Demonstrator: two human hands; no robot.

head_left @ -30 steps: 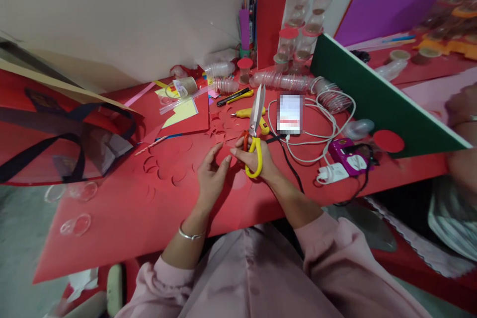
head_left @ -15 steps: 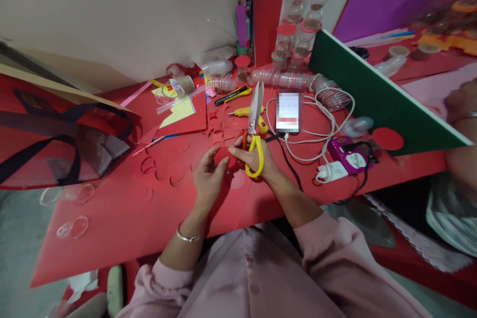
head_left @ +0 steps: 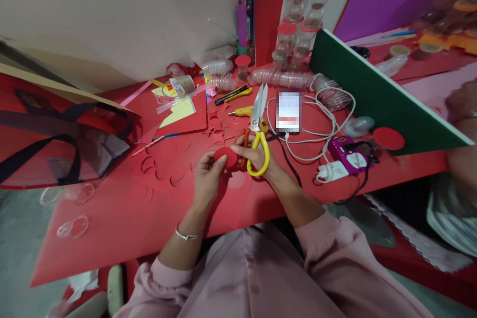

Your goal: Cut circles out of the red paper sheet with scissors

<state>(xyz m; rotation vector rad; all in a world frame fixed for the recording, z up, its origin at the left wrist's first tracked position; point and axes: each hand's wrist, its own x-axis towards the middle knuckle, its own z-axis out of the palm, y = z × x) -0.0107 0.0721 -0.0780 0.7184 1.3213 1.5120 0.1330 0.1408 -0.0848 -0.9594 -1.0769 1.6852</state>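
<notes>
A round red paper disc [head_left: 226,158] is pinched in my left hand [head_left: 207,175], thumb on top at its left side. My right hand [head_left: 257,156] holds a pair of scissors [head_left: 256,124] with one yellow and one orange handle, blades pointing away from me and slightly parted. The right thumb also touches the disc's right edge. Beneath both hands lies the red table surface [head_left: 149,223], with curled red paper offcuts [head_left: 219,121] just beyond and more cut rings [head_left: 148,165] to the left.
A yellow glue gun [head_left: 242,112], cutter knives [head_left: 233,95], and a charging phone [head_left: 288,112] lie ahead. Stacked plastic cups [head_left: 279,78] line the back. A green board [head_left: 380,94] stands at the right, near a purple power adapter [head_left: 346,154]. Another person's arm [head_left: 464,134] is beyond it.
The red disc has tilted and now shows its flat face. My left fingers have closed onto its left edge. The scissors have swung slightly to the right.
</notes>
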